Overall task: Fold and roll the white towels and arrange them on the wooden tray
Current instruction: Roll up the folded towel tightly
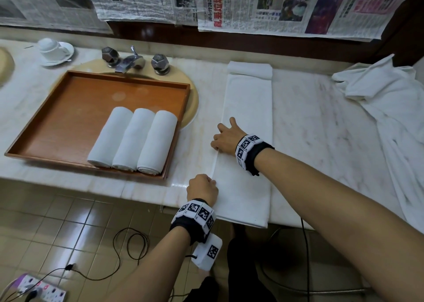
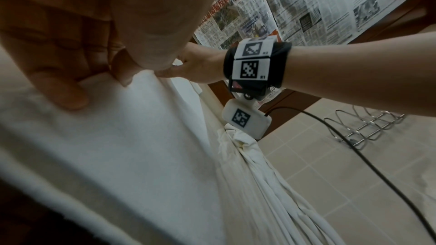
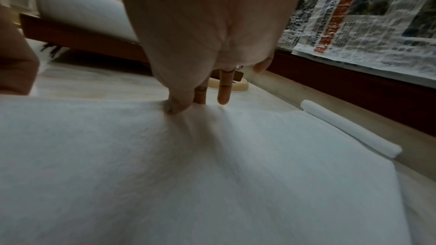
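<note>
Flat on the marble counter (image 1: 321,122): a long folded towel (image 1: 247,118), running away from the body, near end hanging slightly over the counter edge, far end turned into a small roll (image 1: 250,70).

At the towel's left edge, both hands. Left hand (image 1: 202,187) nearer the body, fingers curled, pinching the edge between thumb and fingertips; in the left wrist view, fingers (image 2: 59,74) pressed into the cloth (image 2: 118,156) and the thumb tucked against the fold. Right hand (image 1: 227,138) further up the same edge, knuckles bent, fingertips down on the towel; in the right wrist view, thumb and fingers (image 3: 223,92) gathering the edge of the cloth (image 3: 212,174) in a light pinch, small wrinkles fanning out from the grip. Marker bands on both wrists.

To the left, over the sink (image 1: 190,109): a wooden tray (image 1: 68,109) holding three rolled towels (image 1: 133,141) side by side, touching, in its near right part. Behind the tray, a tap (image 1: 128,63) with two faceted knobs. Far left, an upturned cup (image 1: 49,46) on a saucer.

Far right of the counter: a heap of loose white towels (image 1: 385,99), partly draped over the edge. Newspapers (image 1: 275,5) along the wall. On the tiled floor, a power strip (image 1: 39,288) and black cables.
</note>
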`<state>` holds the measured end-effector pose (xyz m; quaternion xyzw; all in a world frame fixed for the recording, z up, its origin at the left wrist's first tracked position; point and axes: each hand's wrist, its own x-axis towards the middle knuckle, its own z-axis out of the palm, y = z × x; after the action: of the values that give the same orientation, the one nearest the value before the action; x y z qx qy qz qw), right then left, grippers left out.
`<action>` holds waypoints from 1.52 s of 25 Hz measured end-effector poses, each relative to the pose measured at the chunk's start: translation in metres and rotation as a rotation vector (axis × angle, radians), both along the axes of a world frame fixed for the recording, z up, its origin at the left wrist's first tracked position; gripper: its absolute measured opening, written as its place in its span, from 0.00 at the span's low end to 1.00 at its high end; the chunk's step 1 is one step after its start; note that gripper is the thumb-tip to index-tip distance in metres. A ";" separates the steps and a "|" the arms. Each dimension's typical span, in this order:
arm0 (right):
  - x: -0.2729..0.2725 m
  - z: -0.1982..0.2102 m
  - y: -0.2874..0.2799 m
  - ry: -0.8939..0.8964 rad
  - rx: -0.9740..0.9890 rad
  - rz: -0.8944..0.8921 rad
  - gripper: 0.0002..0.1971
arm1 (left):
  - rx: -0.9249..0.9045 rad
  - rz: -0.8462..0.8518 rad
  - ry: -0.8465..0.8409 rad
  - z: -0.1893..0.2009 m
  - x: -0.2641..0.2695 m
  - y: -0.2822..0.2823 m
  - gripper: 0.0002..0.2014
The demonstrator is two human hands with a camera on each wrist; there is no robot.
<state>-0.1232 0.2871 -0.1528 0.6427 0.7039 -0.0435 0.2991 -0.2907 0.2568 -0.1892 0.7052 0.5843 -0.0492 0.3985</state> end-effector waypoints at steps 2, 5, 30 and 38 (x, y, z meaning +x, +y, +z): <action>-0.002 -0.004 0.002 -0.027 0.007 0.008 0.14 | -0.014 0.003 0.019 0.001 0.001 0.000 0.11; -0.004 -0.015 0.002 -0.028 0.044 0.020 0.14 | -0.026 0.003 0.041 0.005 0.003 0.000 0.11; 0.060 -0.055 -0.091 0.419 0.115 -0.895 0.33 | 0.258 -0.777 0.326 -0.023 0.102 0.071 0.31; 0.016 -0.056 -0.144 0.483 0.035 -0.790 0.35 | 0.290 -1.066 0.214 -0.015 0.038 0.061 0.29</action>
<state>-0.1071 0.1434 -0.2087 0.8381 0.4555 -0.2905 0.0761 -0.2522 0.3180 -0.2039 0.9416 0.1849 -0.2344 0.1559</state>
